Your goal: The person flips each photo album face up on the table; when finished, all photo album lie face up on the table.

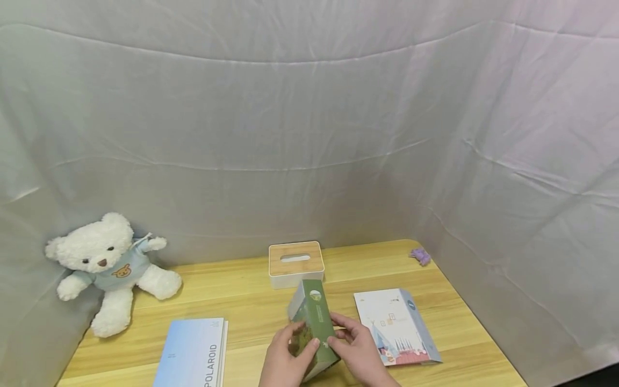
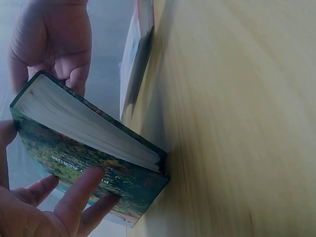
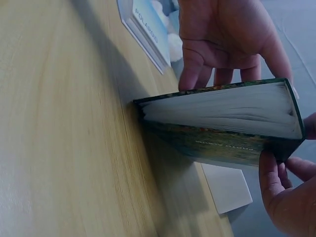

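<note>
A green photo album point(image 1: 319, 317) stands on its edge on the wooden table, its spine turned upward and its floral cover facing left. My left hand point(image 1: 285, 357) holds it from the left, fingers along the floral cover and thumb at the near end of the spine. From the other side my right hand point(image 1: 357, 346) grips it near the same end, thumb on the spine. Both wrist views show the white page edges of the album point(image 2: 94, 126) between its covers, with the lower edge at the tabletop. In the right wrist view the right-hand fingers point(image 3: 271, 177) pinch the spine corner.
A blue book marked POLAROID point(image 1: 191, 349) lies at the front left. Right of the hands lies an illustrated white book point(image 1: 394, 325). Behind the album sits a wood-topped tissue box point(image 1: 295, 263). A white teddy bear point(image 1: 116, 274) sits back left; a small purple toy point(image 1: 420, 256) lies back right.
</note>
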Available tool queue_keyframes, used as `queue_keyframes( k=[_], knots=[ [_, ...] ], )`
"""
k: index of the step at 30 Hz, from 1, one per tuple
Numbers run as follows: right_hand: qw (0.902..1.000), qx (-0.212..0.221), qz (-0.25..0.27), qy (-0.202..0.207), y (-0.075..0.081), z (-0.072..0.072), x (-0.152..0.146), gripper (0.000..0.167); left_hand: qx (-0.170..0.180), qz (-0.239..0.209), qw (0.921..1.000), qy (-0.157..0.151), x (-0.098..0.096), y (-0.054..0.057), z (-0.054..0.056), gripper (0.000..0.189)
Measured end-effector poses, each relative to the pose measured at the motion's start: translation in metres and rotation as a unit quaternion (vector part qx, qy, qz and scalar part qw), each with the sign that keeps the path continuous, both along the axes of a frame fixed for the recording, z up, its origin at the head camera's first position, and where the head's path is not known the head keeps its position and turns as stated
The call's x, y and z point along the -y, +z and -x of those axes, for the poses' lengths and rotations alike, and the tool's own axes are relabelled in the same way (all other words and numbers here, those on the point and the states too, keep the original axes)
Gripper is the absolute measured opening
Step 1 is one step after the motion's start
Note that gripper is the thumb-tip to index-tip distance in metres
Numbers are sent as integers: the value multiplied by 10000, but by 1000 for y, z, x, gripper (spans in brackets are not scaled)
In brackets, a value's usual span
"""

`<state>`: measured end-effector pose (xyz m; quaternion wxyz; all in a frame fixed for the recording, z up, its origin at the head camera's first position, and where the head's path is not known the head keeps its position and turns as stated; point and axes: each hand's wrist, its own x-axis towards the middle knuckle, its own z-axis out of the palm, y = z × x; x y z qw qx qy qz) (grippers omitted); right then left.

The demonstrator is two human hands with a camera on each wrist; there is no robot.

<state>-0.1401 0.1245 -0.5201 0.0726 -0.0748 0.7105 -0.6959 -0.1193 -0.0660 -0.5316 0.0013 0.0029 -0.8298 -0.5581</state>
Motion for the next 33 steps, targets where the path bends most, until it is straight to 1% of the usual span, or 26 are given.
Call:
queue_keyframes(
  k=[4, 10, 15, 19, 22, 27, 31, 33],
  knots=[
    [9998, -91, 89, 159, 2, -1, 1, 53, 94, -307, 9995, 57, 1, 2, 1, 66],
    [9981, -106, 312, 526, 3, -3, 2, 54, 152, -785, 9968, 16, 1, 6, -1, 75],
    [9961, -206, 441, 735, 1, -2, 2, 55, 177, -1030, 9945, 59, 3, 8, -4, 78],
    [9933, 107, 653, 944, -4, -1, 1, 56, 147, -1144, 9931, 193, 4, 10, -6, 80],
    [9921, 435, 637, 991, -10, 0, 1, 54, 126, -1197, 9924, 251, 4, 12, -7, 77],
    [9916, 795, 309, 973, -18, 0, 1, 57, 179, -1392, 9895, 331, 3, 14, -8, 66],
    [9879, 1079, -38, 1115, -21, 3, 0, 64, 225, -1366, 9892, 476, 2, 16, -8, 59],
    [9849, 1230, -102, 1217, -23, 5, -1, 66, 219, -1390, 9889, 483, 2, 17, -8, 59]
  ],
)
